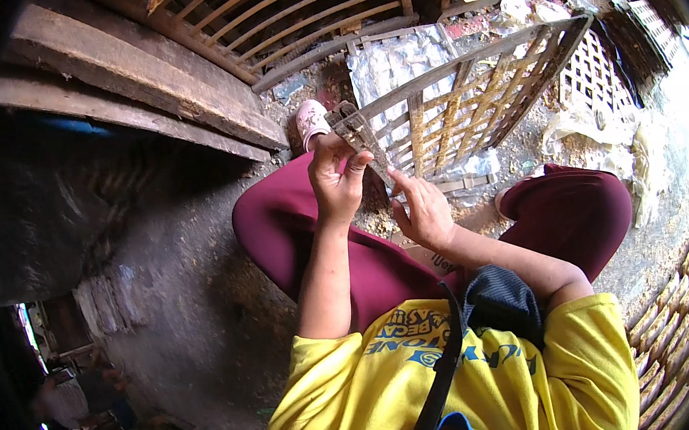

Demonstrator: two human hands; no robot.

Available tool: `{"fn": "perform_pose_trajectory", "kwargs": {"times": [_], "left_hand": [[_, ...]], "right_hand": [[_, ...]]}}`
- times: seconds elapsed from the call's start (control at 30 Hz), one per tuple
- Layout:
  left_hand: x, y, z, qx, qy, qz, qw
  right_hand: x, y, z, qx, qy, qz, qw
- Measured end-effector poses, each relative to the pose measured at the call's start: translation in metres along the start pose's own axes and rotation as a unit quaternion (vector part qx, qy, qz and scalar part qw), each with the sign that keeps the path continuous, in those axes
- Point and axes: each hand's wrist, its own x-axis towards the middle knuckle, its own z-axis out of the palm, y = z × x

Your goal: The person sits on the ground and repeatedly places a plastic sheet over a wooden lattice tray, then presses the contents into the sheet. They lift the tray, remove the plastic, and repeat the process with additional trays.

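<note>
A slatted wooden rack (457, 100) with a lattice of strips, crusted with yellowish bits, stands tilted before me. My left hand (341, 178) grips the near edge of the rack at its upper left corner, thumb on top. Lower on that same edge, my right hand (424, 208) touches the wood with its fingertips, the fingers partly spread. Beneath and behind the rack lies a panel covered in clear plastic sheet (396, 63).
Thick wooden beams (142, 79) run along the upper left, beside a slatted wooden frame (302, 10). Crumbs litter the floor. Crumpled plastic (595, 131) lies right of the rack. Stacked trays (685, 320) stand lower right. A person (65, 399) is dimly visible at the lower left.
</note>
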Motion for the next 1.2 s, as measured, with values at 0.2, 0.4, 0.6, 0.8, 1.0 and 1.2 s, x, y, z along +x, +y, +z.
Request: {"fn": "perform_pose_trajectory", "kwargs": {"times": [0.2,0.4,0.6,0.8,1.0,1.2], "left_hand": [[-0.004,0.004,0.001,-0.001,0.0,-0.002,1.0],[-0.005,0.005,0.003,0.001,0.002,0.002,1.0],[-0.014,-0.002,-0.008,0.018,-0.053,-0.013,0.998],[-0.012,0.004,0.002,0.001,-0.005,-0.011,1.0],[-0.013,0.002,0.0,0.004,-0.012,-0.007,1.0],[-0.011,0.002,-0.002,0.022,-0.007,-0.012,1.0]], "right_hand": [[0.006,-0.007,-0.005,0.035,0.013,0.05,0.998],[0.014,-0.013,-0.012,0.178,0.047,0.21,0.96],[0.028,-0.004,-0.003,0.484,0.047,0.302,0.82],[0.032,-0.011,-0.01,0.554,0.07,0.319,0.766],[0.036,-0.02,-0.022,0.561,0.067,0.368,0.738],[0.024,-0.03,-0.022,0.525,0.022,0.29,0.8]]}}
